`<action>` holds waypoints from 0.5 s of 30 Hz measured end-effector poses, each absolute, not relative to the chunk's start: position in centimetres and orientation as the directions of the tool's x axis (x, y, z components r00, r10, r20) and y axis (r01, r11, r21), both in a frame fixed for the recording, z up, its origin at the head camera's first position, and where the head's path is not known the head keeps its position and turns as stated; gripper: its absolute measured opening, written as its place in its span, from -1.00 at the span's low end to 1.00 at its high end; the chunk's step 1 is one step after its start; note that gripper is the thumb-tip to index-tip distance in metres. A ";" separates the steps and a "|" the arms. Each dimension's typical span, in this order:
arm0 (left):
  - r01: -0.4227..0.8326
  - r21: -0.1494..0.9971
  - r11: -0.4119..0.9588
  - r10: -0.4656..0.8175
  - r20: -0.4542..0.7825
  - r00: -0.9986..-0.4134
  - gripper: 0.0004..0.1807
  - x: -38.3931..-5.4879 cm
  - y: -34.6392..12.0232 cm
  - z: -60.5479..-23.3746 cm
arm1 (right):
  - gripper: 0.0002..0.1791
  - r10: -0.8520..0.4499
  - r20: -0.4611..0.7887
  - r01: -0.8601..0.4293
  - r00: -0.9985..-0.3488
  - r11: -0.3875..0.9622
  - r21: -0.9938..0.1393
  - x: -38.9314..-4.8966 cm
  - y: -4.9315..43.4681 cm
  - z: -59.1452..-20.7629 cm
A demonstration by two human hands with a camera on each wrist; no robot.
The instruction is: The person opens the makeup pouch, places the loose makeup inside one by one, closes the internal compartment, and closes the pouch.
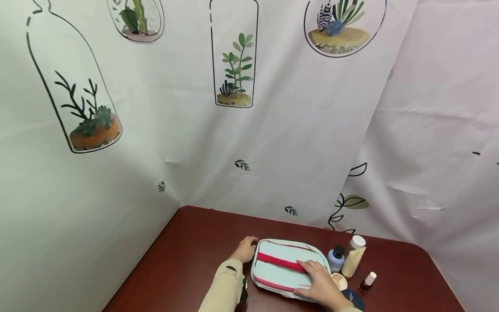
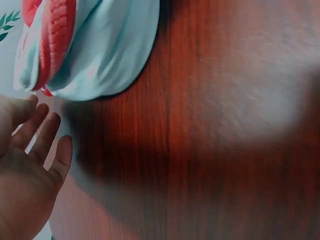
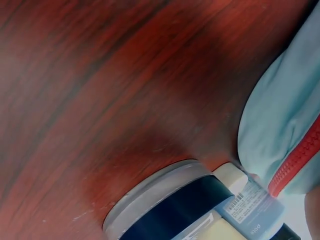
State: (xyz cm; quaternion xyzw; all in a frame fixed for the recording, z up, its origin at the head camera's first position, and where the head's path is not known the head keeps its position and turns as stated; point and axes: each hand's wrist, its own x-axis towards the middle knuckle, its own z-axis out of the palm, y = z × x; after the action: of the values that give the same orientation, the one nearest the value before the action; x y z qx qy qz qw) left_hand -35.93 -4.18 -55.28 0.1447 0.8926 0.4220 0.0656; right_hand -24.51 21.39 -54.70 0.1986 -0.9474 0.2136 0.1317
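A pale mint zippered pouch (image 1: 280, 276) lies on the table with a red strap (image 1: 277, 261) across its top. At its left end is my left hand (image 1: 244, 250). In the left wrist view that hand (image 2: 27, 175) has loosely bent, spread fingers just beside the pouch's rounded corner (image 2: 112, 55) and red zipper (image 2: 59, 37). My right hand (image 1: 321, 284) rests over the pouch's right end, fingers spread on the top and thumb at the front edge. The right wrist view shows the pouch's side (image 3: 272, 115) and zipper (image 3: 300, 157); most of that hand is out of frame.
Right of the pouch stand a blue bottle (image 1: 335, 261), a white-capped bottle (image 1: 357, 242), a cream tube (image 1: 353, 262) and a dark red nail polish (image 1: 366, 282). A round compact (image 1: 339, 281) and dark-blue-lidded jar (image 1: 354, 299) sit nearer. A printed cloth (image 1: 288, 173) hangs behind the table.
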 end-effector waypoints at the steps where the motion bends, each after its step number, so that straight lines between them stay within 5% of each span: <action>1: 0.199 0.782 0.591 0.317 0.002 -0.948 -0.68 -36.0 -4.2 -55.5 | -0.11 -0.326 0.329 -0.436 -0.887 0.826 -0.357 -24.4 21.3 -54.8; 7: 0.261 0.789 0.556 0.390 0.030 -0.920 -0.55 -36.4 -4.5 -56.4 | -0.11 -0.334 0.231 -0.404 -0.914 0.804 -0.437 -24.3 21.1 -55.1; 15: 0.272 0.750 0.602 0.393 0.018 -0.919 -0.69 -37.3 -3.9 -56.2 | -0.10 -0.315 0.237 -0.389 -0.919 0.824 -0.412 -24.8 21.7 -54.9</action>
State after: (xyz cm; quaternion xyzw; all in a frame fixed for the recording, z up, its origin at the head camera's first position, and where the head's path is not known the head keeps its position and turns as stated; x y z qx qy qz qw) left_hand -37.29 -3.87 -56.23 0.1866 0.8920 0.4050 0.0746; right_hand -24.77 21.72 -54.90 0.1848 -0.9517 0.2318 0.0797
